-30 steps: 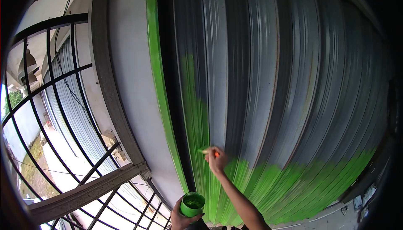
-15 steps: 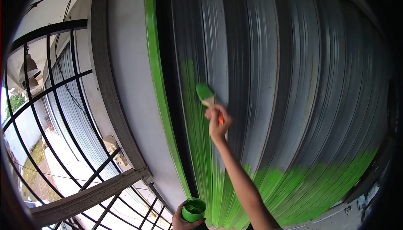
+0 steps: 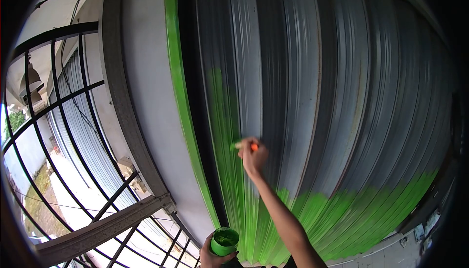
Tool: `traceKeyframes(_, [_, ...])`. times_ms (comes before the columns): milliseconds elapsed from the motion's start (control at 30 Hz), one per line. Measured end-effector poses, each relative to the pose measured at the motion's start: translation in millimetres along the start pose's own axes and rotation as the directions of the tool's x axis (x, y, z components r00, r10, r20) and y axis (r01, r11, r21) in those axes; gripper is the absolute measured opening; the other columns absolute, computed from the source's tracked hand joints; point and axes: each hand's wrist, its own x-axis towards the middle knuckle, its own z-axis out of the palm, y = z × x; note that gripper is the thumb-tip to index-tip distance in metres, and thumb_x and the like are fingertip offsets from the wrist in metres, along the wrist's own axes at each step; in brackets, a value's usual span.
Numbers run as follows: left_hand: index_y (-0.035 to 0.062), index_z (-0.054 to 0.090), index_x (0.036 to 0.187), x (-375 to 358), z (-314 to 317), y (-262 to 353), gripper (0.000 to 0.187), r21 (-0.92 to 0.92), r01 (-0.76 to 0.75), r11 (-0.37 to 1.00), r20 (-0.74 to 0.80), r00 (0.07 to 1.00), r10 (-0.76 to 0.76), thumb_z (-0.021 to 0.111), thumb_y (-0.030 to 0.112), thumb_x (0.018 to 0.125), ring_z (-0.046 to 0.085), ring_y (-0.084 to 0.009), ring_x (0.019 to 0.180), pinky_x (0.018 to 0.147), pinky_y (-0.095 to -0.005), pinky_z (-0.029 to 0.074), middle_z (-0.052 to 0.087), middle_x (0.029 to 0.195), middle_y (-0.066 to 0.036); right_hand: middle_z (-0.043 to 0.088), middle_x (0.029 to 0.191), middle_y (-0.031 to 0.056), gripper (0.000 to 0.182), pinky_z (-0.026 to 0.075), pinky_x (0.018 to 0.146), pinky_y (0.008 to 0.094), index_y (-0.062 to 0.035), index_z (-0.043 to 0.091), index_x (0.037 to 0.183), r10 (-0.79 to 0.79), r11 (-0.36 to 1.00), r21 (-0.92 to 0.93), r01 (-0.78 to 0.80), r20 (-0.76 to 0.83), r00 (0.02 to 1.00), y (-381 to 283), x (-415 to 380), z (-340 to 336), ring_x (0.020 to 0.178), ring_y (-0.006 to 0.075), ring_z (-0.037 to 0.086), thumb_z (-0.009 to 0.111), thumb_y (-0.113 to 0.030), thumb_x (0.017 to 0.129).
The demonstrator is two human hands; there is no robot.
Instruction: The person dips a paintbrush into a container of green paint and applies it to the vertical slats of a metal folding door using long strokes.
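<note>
My right hand [image 3: 254, 158] is closed round the orange handle of a paintbrush [image 3: 239, 145], its green bristles pointing left against the corrugated metal panel [image 3: 303, 97]. Around and below the brush the panel's left strip is streaked with green paint, and its lower part is green across the width. Higher up, the panel is bare grey metal. At the bottom, my left hand [image 3: 211, 256] holds a small green cup [image 3: 224, 242] upright, with green paint inside.
A green vertical strip [image 3: 178, 72] runs beside the pale wall [image 3: 151, 82] left of the panel. Farther left, black window bars [image 3: 58, 101] stand in a grey frame [image 3: 124, 106]. A tiled floor [image 3: 391, 257] shows at the lower right.
My right hand has moved down a little, and the brush has swung lower along the left strip, now pointing left. The cup stays in my left hand, almost unmoved.
</note>
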Motion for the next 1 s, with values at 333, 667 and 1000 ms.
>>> traceKeyframes(333, [-0.0021, 0.053, 0.12, 0, 4, -2, 0.086, -0.051, -0.023, 0.998, 0.004, 1.0, 0.023, 0.094, 0.023, 0.049, 0.065, -0.0205, 0.101, 0.091, -0.0347, 0.051, 0.066, 0.107, -0.012, 0.064, 0.061, 0.0052, 0.015, 0.049, 0.052, 0.0241, -0.0022, 0.065, 0.083, -0.45, 0.871, 0.176, 0.459, -0.086, 0.889, -64, 72, 36, 0.056, 0.0104, 0.064, 0.056, -0.01, 0.092])
traceKeyframes(667, [0.0032, 0.049, 0.13, -1, 1, -4, 0.085, 0.009, -0.105, 0.994, -0.012, 0.994, 0.105, 0.089, 0.018, 0.056, 0.063, -0.0244, 0.104, 0.089, -0.0378, 0.052, 0.065, 0.112, -0.016, 0.062, 0.06, 0.0034, 0.012, 0.047, 0.05, 0.0255, -0.0036, 0.064, 0.079, 0.125, 0.987, -0.101, -0.121, 0.026, 0.992, 99, -120, -61, 0.055, 0.0108, 0.063, 0.056, -0.005, 0.089])
traceKeyframes(1000, [-0.0021, 0.054, 0.119, 3, 2, -6, 0.085, -0.065, -0.026, 0.998, 0.004, 1.0, 0.027, 0.094, 0.022, 0.048, 0.064, -0.0207, 0.101, 0.093, -0.0355, 0.05, 0.066, 0.107, -0.012, 0.067, 0.063, 0.0054, 0.017, 0.051, 0.051, 0.0277, -0.0048, 0.066, 0.078, -0.357, 0.917, -0.186, 0.352, 0.008, 0.934, -68, 71, 33, 0.054, 0.0166, 0.066, 0.057, -0.013, 0.089])
